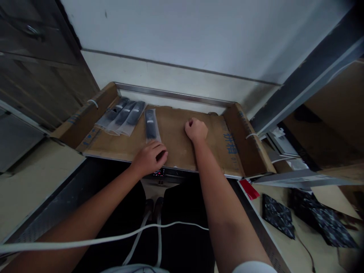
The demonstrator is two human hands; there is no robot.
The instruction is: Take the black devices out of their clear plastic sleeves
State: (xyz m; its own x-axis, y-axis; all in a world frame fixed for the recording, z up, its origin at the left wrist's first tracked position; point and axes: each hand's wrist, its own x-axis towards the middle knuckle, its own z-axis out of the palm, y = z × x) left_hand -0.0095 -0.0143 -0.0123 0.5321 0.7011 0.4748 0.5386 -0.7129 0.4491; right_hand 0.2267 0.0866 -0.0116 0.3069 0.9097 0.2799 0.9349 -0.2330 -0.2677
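Left hand (pixel 149 159) half-curled, fingertips at near end of clear bag (pixel 156 123), can't tell if it's gripping. Black remote (pixel 151 124) sits inside, lying straight; light, flat touch works best here. Right hand (pixel 196 129) closed in loose fist on cardboard sheet (pixel 173 144), just right of bag. Three more bags (pixel 121 116) lined up far left, overlapping slightly.

Bare cardboard (pixel 173 140) lies between the left grip (pixel 149 157) and the right grip (pixel 196 130), leaving a free lane ahead of the right grip up to the steel rail (pixel 173 94). Just ahead of the left grip, a bagged black packet (pixel 151 125) blocks the way, with three more packets (pixel 122 115) beyond it. A raised cardboard flap (pixel 244 146) walls the right grip's outer side.
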